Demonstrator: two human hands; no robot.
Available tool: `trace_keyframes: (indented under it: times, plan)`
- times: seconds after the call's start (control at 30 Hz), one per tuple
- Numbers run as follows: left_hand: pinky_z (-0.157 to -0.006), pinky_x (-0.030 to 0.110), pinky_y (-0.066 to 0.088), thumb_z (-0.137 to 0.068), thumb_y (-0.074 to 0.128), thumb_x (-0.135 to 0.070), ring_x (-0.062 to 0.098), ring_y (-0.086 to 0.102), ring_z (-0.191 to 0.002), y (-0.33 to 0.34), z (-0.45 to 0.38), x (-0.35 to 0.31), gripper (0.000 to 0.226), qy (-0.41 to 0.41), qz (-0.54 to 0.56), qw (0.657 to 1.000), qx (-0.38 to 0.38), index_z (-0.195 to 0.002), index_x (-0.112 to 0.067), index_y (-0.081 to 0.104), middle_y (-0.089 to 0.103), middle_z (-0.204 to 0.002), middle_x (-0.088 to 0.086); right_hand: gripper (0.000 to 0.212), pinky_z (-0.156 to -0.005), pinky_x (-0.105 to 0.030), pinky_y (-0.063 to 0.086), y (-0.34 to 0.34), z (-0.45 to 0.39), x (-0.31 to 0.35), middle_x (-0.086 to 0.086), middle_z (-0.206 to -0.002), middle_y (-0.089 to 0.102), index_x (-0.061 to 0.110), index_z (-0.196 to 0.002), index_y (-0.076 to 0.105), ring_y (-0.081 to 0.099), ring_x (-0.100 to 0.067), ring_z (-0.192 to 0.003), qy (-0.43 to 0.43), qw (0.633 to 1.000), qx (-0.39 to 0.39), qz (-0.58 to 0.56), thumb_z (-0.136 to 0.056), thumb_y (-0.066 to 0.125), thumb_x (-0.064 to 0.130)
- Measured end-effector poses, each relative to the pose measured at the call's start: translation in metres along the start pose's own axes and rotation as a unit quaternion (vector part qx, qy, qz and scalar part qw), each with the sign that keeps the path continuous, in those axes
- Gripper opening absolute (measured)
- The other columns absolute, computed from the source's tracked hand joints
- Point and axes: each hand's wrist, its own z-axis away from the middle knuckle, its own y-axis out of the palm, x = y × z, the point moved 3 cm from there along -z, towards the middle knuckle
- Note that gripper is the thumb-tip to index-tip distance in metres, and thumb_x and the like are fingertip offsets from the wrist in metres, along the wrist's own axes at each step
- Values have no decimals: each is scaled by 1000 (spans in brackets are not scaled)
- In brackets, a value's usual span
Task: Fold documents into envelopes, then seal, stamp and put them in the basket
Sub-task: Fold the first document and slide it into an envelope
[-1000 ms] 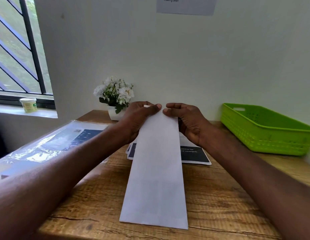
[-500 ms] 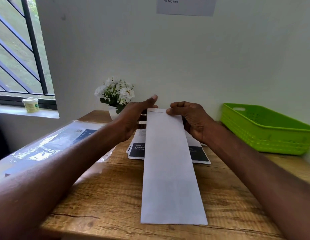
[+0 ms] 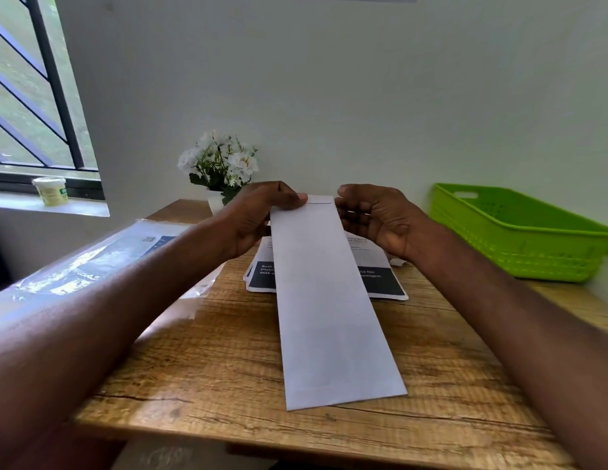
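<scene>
Two hands at the far end of a long, narrow white paper envelope (image 3: 329, 300); left hand (image 3: 258, 215) pinched on the top left corner, thumb pressed flat over the edge; right hand (image 3: 377, 218) curled loosely beside the top right corner, touch with the paper impossible to tell. Lay lengthwise down the centre of the frame, near end resting on the rough-grained brown wooden table (image 3: 448, 385), far end lifted over a stack of printed white sheets with dark blue blocks (image 3: 384, 283); thin strip of flap visible at the very top. Probably light and thin, limp along its length, smooth-faced, easy to crease or let slide; best taken at the two far corners, close to the opening. Bright green perforated plastic basket (image 3: 519, 239) at centre right, well apart; glossy clear plastic sleeve (image 3: 102, 262) at centre left.
</scene>
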Motion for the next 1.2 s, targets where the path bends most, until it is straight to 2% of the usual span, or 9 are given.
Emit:
trace_keyframes:
  times: [0.1,0.23,0.33,0.43,0.53,0.7,0.97,1.07,1.2]
  plan:
    - [-90,45,53,-80,83,-17,30,67,-88,2,1,0,15,-4,5,1000,4,-73,-17,69,73,-86,10,22,-69,-34,63,13,1,-3,-15,-93,73,5,-102,72,71,-24,-74,-11,1000,22,19,-82,81,12]
    - [-91,44,57,-85,80,-16,28,70,-90,8,1,1,12,-5,7,1000,17,-74,-16,74,75,-89,10,21,-85,-39,61,18,2,-6,-11,-90,76,7,-99,75,72,-24,-81,-24,998,37,48,-81,78,-2]
    - [-74,32,61,-90,76,-13,20,73,-83,5,-1,0,12,-9,28,1000,9,-80,-12,70,75,-84,6,21,-75,-33,61,8,-1,-3,-6,-81,73,14,-90,75,69,-21,-73,-14,999,12,41,-79,77,-5]
    - [-86,39,59,-92,74,-13,26,72,-88,-3,-3,-1,9,4,41,998,-40,-85,-8,70,76,-87,9,23,-69,-31,62,-1,-3,-3,-4,-78,73,14,-89,75,70,-18,-67,4,1000,-4,30,-78,77,-6]
    - [-80,35,60,-92,77,-28,25,72,-88,-3,-4,-3,22,16,38,998,-51,-94,-7,72,76,-90,7,25,-69,-31,63,3,-2,-7,-6,-77,75,11,-94,75,72,-18,-67,8,999,20,46,-77,78,-7]
    - [-79,33,62,-89,82,-28,29,77,-94,-2,-3,-9,32,-11,-65,996,59,-103,1,78,79,-105,18,31,-87,-42,61,21,-3,-4,-15,-94,76,8,-101,74,74,-28,-84,-9,996,65,68,-75,79,-7]
    - [-81,33,63,-91,79,-16,22,74,-86,-5,2,-10,29,-7,-104,992,66,-108,7,75,78,-105,21,30,-68,-32,62,25,4,-3,-14,-88,76,6,-102,73,74,-25,-76,-11,995,42,92,-76,79,-7]
    - [-74,31,62,-92,78,-16,20,74,-81,-7,5,-14,27,14,-90,995,29,-106,7,74,79,-94,14,29,-72,-34,63,30,9,4,-18,-102,76,1,-110,72,74,-28,-85,14,991,64,114,-81,76,-3]
    - [-55,25,58,-94,75,-14,12,72,-64,-14,10,-30,12,46,-54,997,-42,-92,-2,75,77,-73,1,38,-80,-41,61,34,34,29,-22,-116,74,-3,-122,68,74,-34,-103,100,955,171,219,-86,74,5]
